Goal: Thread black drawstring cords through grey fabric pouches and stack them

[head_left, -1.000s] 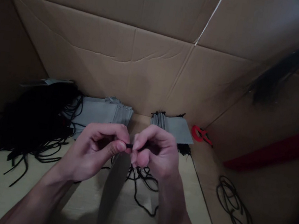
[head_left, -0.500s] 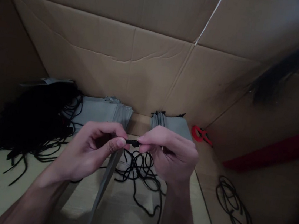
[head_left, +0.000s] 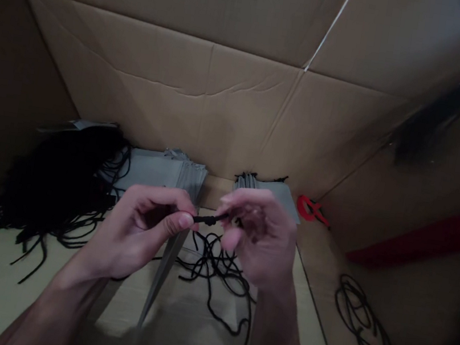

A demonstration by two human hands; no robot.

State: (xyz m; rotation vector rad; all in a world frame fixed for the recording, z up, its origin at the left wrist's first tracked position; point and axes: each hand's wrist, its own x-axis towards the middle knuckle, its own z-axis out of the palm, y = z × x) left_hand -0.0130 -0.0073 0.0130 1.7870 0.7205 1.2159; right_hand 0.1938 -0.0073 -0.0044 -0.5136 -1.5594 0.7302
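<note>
No lettering can be read on the cardboard (head_left: 157, 52) or the stacked grey bags (head_left: 152, 169).

Overall lighting is dim and flat, with soft, brownish light on the tan corrugated cardboard panels (head_left: 165, 53). A soft shadow lies under the hands on the pale cardboard base (head_left: 185, 327). The right hand (head_left: 258, 240) shows motion blur; the left hand (head_left: 139, 228) is sharper. The right edge falls to near-black, and a dark out-of-focus streak (head_left: 436, 125) crosses the upper right. Detail is lost in the black cord pile (head_left: 60, 181).
</note>
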